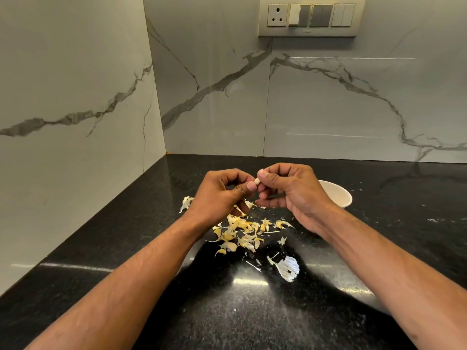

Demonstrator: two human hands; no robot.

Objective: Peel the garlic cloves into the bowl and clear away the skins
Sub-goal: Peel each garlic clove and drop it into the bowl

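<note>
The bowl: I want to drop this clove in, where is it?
In the head view, the white bowl stands on the black counter, just behind the right hand.

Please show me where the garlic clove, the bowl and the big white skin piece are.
garlic clove [257,181], head view, its exposed end.
bowl [337,194], head view, its inner wall.
big white skin piece [289,269], head view, its middle.

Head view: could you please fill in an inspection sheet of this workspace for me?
Surface: black speckled countertop, glossy, with light glare.
Job's things: garlic clove pinched between both hands above the counter; white bowl behind the right hand, contents hidden.
Clutter: garlic skins scattered under the hands; a larger papery skin lies nearer.
Grips: left hand and right hand both pinch the clove.
Cables: nothing seen.
Surroundings: marble-pattern walls; switch panel with socket.
</note>
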